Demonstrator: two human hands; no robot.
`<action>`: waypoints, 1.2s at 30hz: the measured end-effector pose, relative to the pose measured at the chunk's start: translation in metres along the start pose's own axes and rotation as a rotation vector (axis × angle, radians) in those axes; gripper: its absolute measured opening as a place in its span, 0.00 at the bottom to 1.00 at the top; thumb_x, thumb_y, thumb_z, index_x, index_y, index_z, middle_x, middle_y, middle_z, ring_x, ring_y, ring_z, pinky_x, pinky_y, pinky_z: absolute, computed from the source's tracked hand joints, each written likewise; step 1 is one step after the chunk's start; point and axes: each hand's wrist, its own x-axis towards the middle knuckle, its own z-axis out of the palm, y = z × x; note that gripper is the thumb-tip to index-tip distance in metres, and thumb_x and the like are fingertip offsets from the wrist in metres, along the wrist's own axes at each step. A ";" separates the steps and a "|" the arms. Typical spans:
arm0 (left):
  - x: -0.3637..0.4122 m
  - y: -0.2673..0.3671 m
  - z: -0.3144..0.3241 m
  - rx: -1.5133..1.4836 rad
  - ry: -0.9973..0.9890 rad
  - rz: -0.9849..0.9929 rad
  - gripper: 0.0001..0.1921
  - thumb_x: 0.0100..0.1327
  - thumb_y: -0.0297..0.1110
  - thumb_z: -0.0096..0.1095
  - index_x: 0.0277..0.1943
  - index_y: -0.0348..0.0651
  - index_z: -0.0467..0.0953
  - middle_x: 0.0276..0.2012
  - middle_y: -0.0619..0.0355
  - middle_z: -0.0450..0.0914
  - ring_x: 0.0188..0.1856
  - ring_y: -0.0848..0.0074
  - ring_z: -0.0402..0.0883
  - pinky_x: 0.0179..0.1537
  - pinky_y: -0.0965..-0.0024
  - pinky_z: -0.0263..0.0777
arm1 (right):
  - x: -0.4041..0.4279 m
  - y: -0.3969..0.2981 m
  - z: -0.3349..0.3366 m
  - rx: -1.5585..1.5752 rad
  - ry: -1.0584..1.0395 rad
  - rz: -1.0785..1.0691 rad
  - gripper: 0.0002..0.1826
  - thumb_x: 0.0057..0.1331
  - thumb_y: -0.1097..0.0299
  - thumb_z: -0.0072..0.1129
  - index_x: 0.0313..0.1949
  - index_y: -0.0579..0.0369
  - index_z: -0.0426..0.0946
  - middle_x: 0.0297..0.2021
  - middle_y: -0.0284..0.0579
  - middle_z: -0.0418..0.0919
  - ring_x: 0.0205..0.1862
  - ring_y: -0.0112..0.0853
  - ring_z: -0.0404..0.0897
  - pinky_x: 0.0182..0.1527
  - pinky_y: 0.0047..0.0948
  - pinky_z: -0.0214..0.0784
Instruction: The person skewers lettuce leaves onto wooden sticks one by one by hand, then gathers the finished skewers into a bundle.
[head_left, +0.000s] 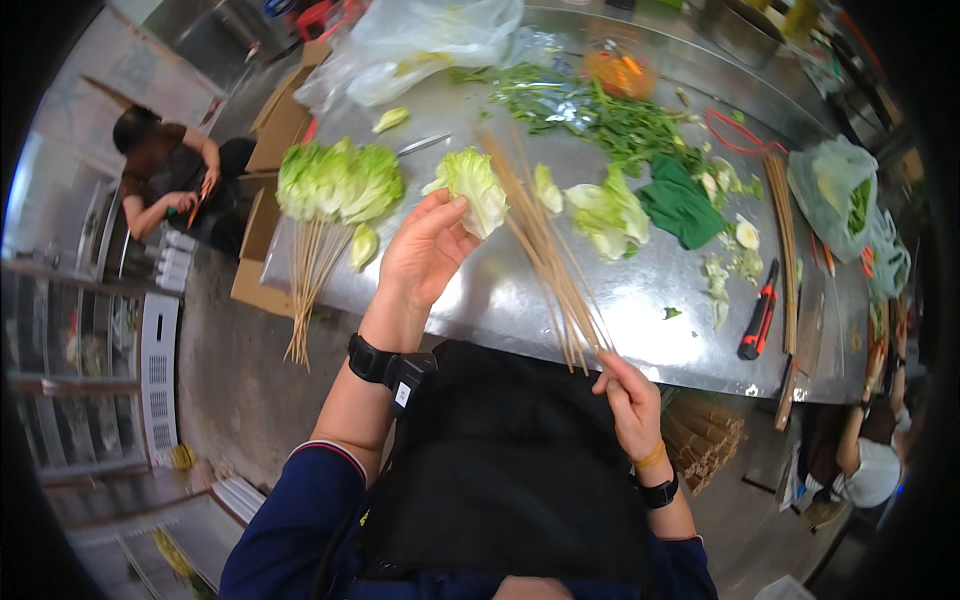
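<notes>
My left hand (431, 247) pinches a pale green lettuce leaf (476, 187) between thumb and fingers, above the steel table. Lower right, my right hand (630, 405) has its fingertips at the near end of a loose bundle of bamboo skewers (551, 277), and appears to grip one. The far ends of these skewers look blurred. Left of my left hand, lettuce leaves (341, 180) sit threaded on a fan of skewers (311, 277) whose bare ends overhang the table edge. A small lettuce heart (364, 247) lies beside them. More loose lettuce (611, 210) rests beyond the bundle.
On the steel table (480, 315) are a green cloth (682, 202), a red-and-black utility knife (761, 311), leafy greens (622, 127), another skewer bundle (781, 255) and plastic bags (832, 199). A cardboard box (262, 247) stands left. One person (172, 180) sits at left; another (870, 457) is at right.
</notes>
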 end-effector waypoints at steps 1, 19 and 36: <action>-0.008 0.003 -0.007 -0.014 0.001 0.024 0.14 0.61 0.26 0.53 0.50 0.39 0.67 0.45 0.58 0.75 0.47 0.76 0.74 0.51 0.70 0.67 | -0.001 -0.003 0.004 -0.002 -0.049 0.032 0.17 0.61 0.81 0.44 0.50 0.61 0.72 0.25 0.41 0.71 0.27 0.25 0.72 0.34 0.20 0.65; -0.067 0.031 -0.051 -0.104 0.065 0.211 0.17 0.63 0.33 0.54 0.54 0.40 0.66 0.48 0.59 0.73 0.48 0.75 0.71 0.50 0.66 0.65 | -0.004 -0.029 0.042 -0.137 -0.166 0.057 0.14 0.62 0.79 0.48 0.48 0.60 0.74 0.24 0.39 0.73 0.24 0.22 0.71 0.29 0.19 0.64; -0.062 0.017 -0.050 0.150 -0.048 0.220 0.14 0.65 0.30 0.50 0.53 0.39 0.67 0.46 0.57 0.76 0.48 0.74 0.75 0.52 0.66 0.66 | -0.018 -0.025 0.025 -0.084 -0.144 0.149 0.14 0.62 0.78 0.48 0.47 0.58 0.75 0.25 0.38 0.74 0.24 0.21 0.71 0.29 0.18 0.65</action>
